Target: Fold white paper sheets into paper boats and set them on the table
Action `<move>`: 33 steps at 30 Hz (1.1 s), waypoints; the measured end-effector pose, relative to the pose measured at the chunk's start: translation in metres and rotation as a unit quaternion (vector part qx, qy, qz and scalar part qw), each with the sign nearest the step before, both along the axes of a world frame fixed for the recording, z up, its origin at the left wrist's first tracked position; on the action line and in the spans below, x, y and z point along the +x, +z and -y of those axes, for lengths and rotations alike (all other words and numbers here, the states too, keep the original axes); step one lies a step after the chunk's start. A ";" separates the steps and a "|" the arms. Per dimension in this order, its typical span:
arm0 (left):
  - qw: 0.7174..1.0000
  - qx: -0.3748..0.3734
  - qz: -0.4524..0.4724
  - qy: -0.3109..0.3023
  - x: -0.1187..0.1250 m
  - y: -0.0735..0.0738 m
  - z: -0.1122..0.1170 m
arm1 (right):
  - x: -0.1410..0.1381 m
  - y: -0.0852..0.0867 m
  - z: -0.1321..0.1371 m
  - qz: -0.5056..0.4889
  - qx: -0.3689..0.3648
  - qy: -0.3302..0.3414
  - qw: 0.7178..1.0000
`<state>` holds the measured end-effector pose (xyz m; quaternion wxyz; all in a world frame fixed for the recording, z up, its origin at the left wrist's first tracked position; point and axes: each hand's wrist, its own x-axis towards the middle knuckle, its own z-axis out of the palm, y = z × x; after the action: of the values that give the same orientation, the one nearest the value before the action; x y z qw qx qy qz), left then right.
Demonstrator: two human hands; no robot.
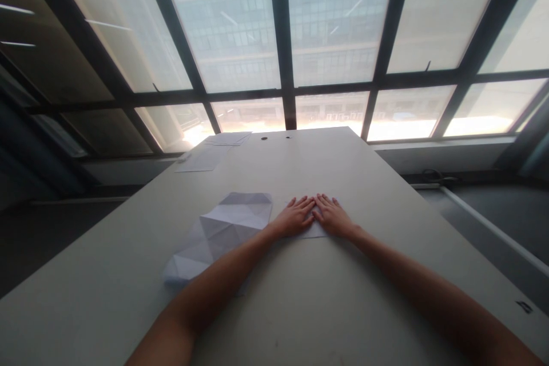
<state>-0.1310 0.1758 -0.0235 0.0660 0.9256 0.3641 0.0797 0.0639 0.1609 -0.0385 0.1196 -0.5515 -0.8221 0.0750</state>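
Nearest the camera, two bare forearms reach out over a pale table, which has a small dark mark by its near right edge. The left forearm passes over the near right edge of a large creased sheet, which lies opened out on the left, its surface broken into many triangular facets by fold lines.

Just beyond, in the middle of the table, the left hand and right hand lie side by side, palms down and fingers stretched forward, the fingertips of the two meeting. Neither hand pinches anything; both rest flat on a small folded paper, of which only a pale wedge shows between and just near of the hands. How many layers it has cannot be told.

The paper looks very light and thin. It should be soft enough to bend at a touch yet hold a crease once pressed. On this smooth top it would likely slide unless held down, and a rough pull could tear or crumple it. The free edges or a corner peeking out from under the palms seem the best places to take hold, lifted with fingertip and thumb rather than gripped whole.

Farther off, at the far left of the table, lie flat loose sheets. Two small dark spots sit near the far edge. Behind the table, a dark-framed window wall looks out on a building.
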 end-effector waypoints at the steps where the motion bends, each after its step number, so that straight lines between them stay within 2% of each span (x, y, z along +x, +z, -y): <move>1: 1.000 -0.001 -0.002 0.003 0.000 0.000 0.000 | 0.000 0.000 0.000 -0.001 -0.001 -0.002 1.000; 19: 0.997 -0.001 -0.018 0.074 0.000 0.001 0.002 | 0.002 0.008 0.001 -0.002 -0.006 0.000 1.000; 33: 0.997 0.001 -0.023 0.067 0.000 0.000 0.000 | 0.002 0.006 0.002 0.021 0.000 0.003 1.000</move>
<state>-0.1312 0.1762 -0.0235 0.0508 0.9007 0.4268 0.0629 0.0657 0.1585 -0.0323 0.1025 -0.5506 -0.8260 0.0637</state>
